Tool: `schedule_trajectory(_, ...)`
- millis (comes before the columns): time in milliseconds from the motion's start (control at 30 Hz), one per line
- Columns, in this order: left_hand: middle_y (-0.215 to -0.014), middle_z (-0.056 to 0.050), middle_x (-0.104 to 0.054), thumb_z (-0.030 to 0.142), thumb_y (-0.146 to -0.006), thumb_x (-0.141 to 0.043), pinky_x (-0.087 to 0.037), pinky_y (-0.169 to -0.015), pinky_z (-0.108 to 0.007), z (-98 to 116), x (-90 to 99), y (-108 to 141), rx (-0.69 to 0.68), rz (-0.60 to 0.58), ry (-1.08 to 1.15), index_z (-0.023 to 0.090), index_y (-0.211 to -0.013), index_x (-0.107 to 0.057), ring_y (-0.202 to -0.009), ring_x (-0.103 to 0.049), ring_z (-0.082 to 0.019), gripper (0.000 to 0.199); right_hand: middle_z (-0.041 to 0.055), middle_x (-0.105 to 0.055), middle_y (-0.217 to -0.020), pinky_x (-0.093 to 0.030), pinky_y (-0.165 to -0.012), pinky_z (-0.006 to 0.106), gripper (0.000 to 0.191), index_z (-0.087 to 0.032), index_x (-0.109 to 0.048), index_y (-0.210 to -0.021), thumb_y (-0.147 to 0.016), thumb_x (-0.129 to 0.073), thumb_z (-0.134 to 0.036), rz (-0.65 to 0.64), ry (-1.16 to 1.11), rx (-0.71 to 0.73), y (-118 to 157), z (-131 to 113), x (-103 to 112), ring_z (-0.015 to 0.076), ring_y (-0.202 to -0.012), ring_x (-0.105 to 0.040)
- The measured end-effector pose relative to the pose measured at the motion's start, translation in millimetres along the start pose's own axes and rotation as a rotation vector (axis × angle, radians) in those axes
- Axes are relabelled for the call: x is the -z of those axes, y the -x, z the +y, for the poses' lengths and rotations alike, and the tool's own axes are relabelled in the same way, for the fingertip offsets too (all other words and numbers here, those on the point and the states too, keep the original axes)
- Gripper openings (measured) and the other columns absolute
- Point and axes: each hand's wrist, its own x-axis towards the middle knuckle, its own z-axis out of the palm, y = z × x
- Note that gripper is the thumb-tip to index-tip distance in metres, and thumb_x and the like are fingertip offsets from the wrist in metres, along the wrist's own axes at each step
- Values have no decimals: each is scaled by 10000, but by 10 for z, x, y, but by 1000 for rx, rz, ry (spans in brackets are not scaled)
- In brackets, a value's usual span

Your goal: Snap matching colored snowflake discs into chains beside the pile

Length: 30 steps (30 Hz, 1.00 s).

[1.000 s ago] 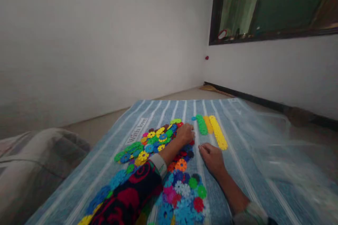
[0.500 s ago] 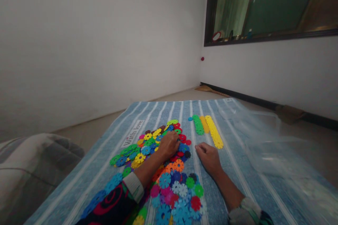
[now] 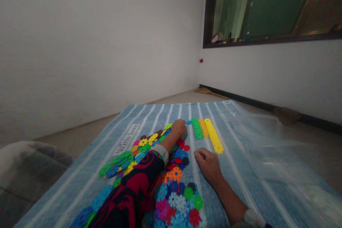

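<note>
The left hand reaches past the loose heap of coloured snowflake discs on the striped blue mat, its fingers curled shut beside a single blue disc; it probably pinches a piece, but the grip is too small to tell. That blue disc lies just left of the green row, which runs beside the orange row and the yellow row. To lay a piece well, set it flat, touching its neighbour, in line with the other rows. The right hand rests on the mat, fingers loosely curled and holding nothing visible. A clear plastic sheet blurs the mat's right edge, and the patterned sleeve hides discs below.
</note>
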Motion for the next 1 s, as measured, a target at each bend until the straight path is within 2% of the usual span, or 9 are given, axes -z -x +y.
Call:
schedule_trajectory(100,-1183,-136,-699,213,-841,-524,-514,-906,-315,52,-71,-307,37,-14,18,198,-1146,-698,-1124,-643,-258,352,-12,-586,-566,-339,-560,233,323,-187,-670,-687,-868,-512,-403,19,-5,9,8,-2,-10,135,-548,-551)
schedule_trajectory(167,-1199,-143,-696,238,-812,-566,-523,-901,-317,75,-110,-453,49,-36,25,198,-1146,-702,-1129,-644,-271,362,-15,-583,-560,-339,-553,230,319,-190,-668,-684,-867,-517,-403,6,-6,15,9,-1,-13,132,-544,-547)
schedule_trajectory(333,-1171,-193,-700,285,-749,-648,-543,-869,-322,88,-129,-644,68,-98,30,156,-1078,-734,-1097,-662,-305,364,-12,-572,-555,-336,-557,230,326,-186,-647,-653,-868,-510,-390,46,8,9,11,-30,-22,130,-539,-542)
schedule_trajectory(533,-1119,-176,-727,275,-736,-656,-543,-861,-294,56,-107,-681,44,-127,41,157,-1057,-744,-1087,-672,-289,354,-16,-561,-546,-335,-555,231,326,-188,-636,-642,-863,-511,-393,43,-3,0,16,-66,-14,129,-533,-541)
schedule_trajectory(700,-1099,-203,-728,264,-727,-651,-543,-839,-288,14,-112,-678,43,-121,48,119,-1058,-739,-1090,-671,-304,373,-11,-574,-550,-346,-549,233,326,-199,-645,-638,-861,-512,-397,46,-4,4,14,-70,-10,132,-533,-537)
schedule_trajectory(833,-1129,-215,-717,281,-731,-651,-538,-840,-298,-69,-97,-673,61,-114,38,110,-1053,-732,-1104,-663,-319,373,-15,-569,-537,-346,-539,232,326,-205,-647,-628,-860,-516,-392,65,-9,13,17,-71,-19,129,-524,-525)
schedule_trajectory(1000,-1072,-221,-729,281,-739,-636,-539,-824,-297,-217,-60,-647,99,-122,15,87,-1035,-733,-1064,-678,-312,367,-12,-577,-557,-349,-554,230,320,-201,-650,-645,-860,-512,-393,49,-9,2,9,-75,-12,130,-540,-541)
